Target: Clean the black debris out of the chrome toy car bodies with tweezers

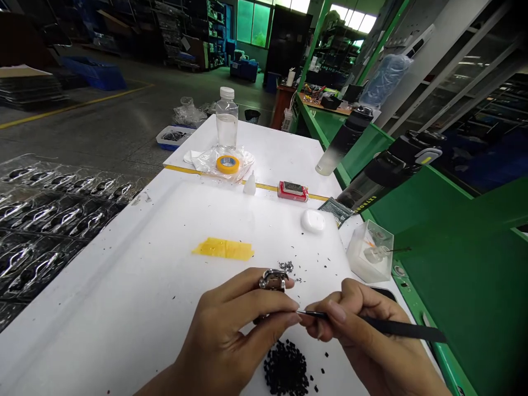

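Holding a black tool (406, 328) in right hand (371, 352), tip leftward, long axis nearly crosswise, metal part (273, 275) in left hand (231, 324).

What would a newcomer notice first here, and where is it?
The shiny metal piece in the left hand's grip would probably come first, then the black tool in the right hand's grip. A heap of black bits lies near the bottom edge, a yellow strip farther up the tabletop.

2 bare hands (231, 322), bare wrists (187, 366)
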Demonstrator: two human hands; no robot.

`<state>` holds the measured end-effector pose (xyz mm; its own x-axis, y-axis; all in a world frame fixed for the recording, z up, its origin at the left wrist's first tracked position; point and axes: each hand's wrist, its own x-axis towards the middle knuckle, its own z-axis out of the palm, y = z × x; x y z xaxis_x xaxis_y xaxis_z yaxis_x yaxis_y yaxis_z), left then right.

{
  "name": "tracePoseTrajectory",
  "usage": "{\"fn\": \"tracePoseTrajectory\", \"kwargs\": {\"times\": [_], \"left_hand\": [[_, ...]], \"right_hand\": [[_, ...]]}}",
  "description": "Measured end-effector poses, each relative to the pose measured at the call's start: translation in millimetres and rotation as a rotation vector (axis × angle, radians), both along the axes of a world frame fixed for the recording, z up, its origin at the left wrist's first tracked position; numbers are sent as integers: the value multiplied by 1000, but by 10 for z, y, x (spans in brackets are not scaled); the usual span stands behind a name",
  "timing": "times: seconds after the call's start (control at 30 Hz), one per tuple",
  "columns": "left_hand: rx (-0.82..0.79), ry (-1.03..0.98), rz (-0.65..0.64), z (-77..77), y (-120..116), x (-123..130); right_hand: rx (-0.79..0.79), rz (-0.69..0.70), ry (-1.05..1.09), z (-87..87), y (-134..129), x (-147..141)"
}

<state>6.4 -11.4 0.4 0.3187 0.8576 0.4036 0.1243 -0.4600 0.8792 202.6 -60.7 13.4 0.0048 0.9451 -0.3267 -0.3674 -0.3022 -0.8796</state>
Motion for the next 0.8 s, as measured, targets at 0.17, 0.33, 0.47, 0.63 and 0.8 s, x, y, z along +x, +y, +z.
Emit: {"fn": "tracePoseTrajectory", "kwargs": {"times": [0.17, 0.33, 0.47, 0.63, 0.8], "left_hand": [[9, -34, -139, 50, 58, -79], [-181, -108, -145, 29, 34, -55], [-106, -99, -88, 28, -9, -25], [79, -17, -17, 40, -22, -21], [134, 9, 1, 29, -13, 2]], "right_hand": [[106, 151, 84, 35, -11, 66], [118, 87, 102, 56, -26, 24], [160, 13, 5, 71, -12, -27], [125, -46, -66, 44, -62, -26], [176, -38, -131, -6, -63, -2]]}}
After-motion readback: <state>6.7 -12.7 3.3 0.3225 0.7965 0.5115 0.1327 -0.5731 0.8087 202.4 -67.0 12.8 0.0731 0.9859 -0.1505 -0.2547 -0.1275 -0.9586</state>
